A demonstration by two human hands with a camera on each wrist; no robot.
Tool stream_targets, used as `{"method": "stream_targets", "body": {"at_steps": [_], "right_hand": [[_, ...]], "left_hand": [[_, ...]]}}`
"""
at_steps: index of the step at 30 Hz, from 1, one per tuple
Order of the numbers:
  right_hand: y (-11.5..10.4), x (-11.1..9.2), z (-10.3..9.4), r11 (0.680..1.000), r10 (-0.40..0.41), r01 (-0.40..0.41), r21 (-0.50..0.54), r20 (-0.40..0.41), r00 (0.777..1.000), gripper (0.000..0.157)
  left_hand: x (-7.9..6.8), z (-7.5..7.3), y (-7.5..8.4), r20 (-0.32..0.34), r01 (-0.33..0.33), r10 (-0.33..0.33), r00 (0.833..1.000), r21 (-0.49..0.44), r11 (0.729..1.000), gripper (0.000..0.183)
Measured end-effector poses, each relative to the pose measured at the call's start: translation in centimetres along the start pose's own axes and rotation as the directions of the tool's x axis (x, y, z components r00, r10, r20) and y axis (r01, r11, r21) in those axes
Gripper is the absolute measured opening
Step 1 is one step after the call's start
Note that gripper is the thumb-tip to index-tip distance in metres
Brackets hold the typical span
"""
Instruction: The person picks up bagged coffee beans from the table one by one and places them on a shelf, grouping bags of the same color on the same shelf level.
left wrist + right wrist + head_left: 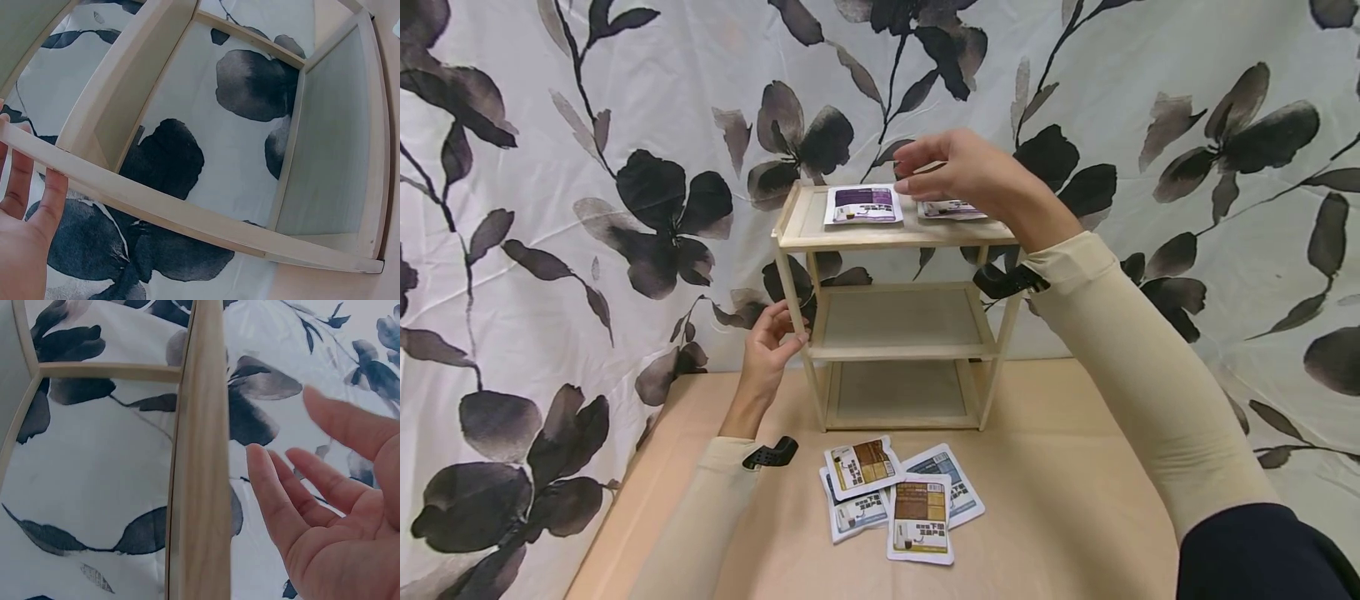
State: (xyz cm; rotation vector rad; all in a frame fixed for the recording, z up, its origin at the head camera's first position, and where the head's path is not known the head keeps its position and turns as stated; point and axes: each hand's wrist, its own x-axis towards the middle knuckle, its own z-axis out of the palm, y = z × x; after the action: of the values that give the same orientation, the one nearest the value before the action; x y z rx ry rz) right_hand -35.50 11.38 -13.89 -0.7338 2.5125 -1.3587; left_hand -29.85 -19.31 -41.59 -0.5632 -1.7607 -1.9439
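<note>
A three-tier wooden shelf stands upright on the table against the cloth. My left hand holds its left front post, and in the left wrist view the fingers lie against that post. Over the top tier hovers my right hand, fingers spread and nothing in them, as the right wrist view also shows. A purple-and-white packet lies flat on the left of the top tier. Beside it a second packet lies partly hidden under the right hand.
In front of the shelf, several packets overlap on the peach tabletop: brown-and-white packets and blue-and-white packets. A floral cloth hangs behind the shelf.
</note>
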Motion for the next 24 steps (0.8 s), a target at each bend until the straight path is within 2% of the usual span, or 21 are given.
{"method": "stream_targets", "body": {"at_steps": [7, 14, 24], "right_hand": [[0.2, -2.3, 0.6, 0.993, -0.109, 0.108, 0.049, 0.004, 0.994, 0.058], [1.1, -4.8, 1.3, 0.983, -0.173, 0.174, 0.066, -0.016, 0.985, 0.051], [3.2, -7.8, 3.5, 0.957, -0.251, 0.243, 0.159, 0.037, 0.967, 0.044]], "left_hand": [[-0.2, -0.1, 0.1, 0.009, 0.003, -0.003, 1.0, 0.02, 1.0, 0.049], [-0.2, 0.0, 0.3, 0.014, -0.009, 0.009, 1.0, 0.031, 0.999, 0.049], [-0.1, -0.2, 0.3, 0.01, 0.001, -0.001, 1.0, 0.03, 1.0, 0.049]]}}
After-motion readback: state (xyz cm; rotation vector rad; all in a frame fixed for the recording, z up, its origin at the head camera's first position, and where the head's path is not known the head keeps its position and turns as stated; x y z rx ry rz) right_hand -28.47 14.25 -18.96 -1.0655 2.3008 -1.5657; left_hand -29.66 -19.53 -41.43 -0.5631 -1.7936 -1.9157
